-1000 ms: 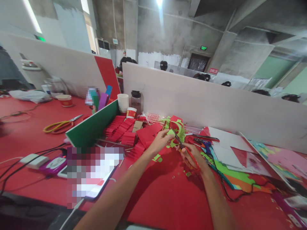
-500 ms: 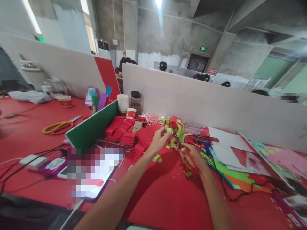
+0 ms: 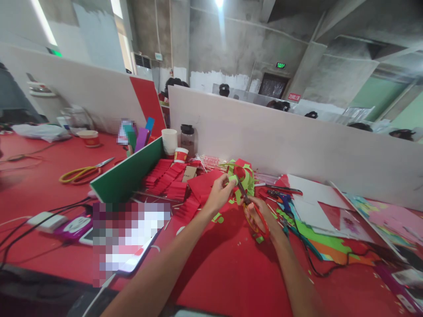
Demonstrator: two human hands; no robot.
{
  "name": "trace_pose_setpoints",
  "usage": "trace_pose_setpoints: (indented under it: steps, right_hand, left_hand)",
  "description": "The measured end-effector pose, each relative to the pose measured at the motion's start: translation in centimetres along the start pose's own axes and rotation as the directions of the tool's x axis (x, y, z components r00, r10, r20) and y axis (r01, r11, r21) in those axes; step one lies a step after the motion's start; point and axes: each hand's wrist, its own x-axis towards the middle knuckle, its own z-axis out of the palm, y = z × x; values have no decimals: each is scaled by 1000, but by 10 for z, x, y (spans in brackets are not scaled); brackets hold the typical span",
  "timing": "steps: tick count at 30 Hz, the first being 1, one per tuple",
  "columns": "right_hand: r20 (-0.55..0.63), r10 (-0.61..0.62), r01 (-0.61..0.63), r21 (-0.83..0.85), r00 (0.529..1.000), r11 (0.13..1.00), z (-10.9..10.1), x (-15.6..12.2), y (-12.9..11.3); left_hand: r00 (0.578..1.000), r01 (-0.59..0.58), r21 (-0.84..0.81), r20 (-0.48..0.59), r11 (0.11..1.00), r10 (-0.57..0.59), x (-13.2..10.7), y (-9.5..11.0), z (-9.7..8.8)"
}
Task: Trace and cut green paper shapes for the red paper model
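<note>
Between thumb and fingers, my left hand [image 3: 218, 193] pinches a small piece of green paper [image 3: 233, 179]. My right hand [image 3: 254, 215] is closed around the red handles of a pair of scissors [image 3: 243, 191], whose blades point up and left and reach the green piece's edge. Just beyond both hands lies a heap of green and red paper scraps [image 3: 244, 174]. A cut green scrap [image 3: 217, 218] rests on the red table [image 3: 214, 268] under my left wrist. Folded red paper strips [image 3: 165, 174] lie in rows to the left.
A lit tablet [image 3: 139, 240], partly pixelated, lies left of my forearm. A green divider board [image 3: 127, 169] stands behind it, with yellow-handled scissors [image 3: 82, 174] beyond. Cups and a dark-lidded bottle [image 3: 187, 140] stand by the white partition [image 3: 280, 138]. At right are white sheets [image 3: 313, 193] and a hot glue gun [image 3: 286, 202].
My right hand and the scissors have turned slightly, with the handles swinging a little left and their loops showing wider. My left hand stays almost in place with the green piece.
</note>
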Motion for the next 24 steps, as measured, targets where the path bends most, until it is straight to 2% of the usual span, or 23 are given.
trace_pose_setpoints:
  steps: [5, 11, 18, 24]
  right_hand:
    - [-50, -11, 9, -32, 999, 999, 4, 2, 4]
    - [-55, -43, 41, -41, 998, 998, 8, 0, -4]
    - [-92, -84, 71, -129, 992, 989, 5, 4, -5]
    - [-88, -37, 26, -125, 995, 992, 5, 2, -8]
  left_hand:
    - [1000, -10, 22, 11, 1000, 10, 0, 0, 0]
    - [1000, -9, 5, 1, 1000, 9, 0, 1, 0]
    - [1000, -18, 21, 11, 1000, 17, -1, 3, 0]
    - [1000, -17, 31, 19, 999, 16, 0, 1, -1]
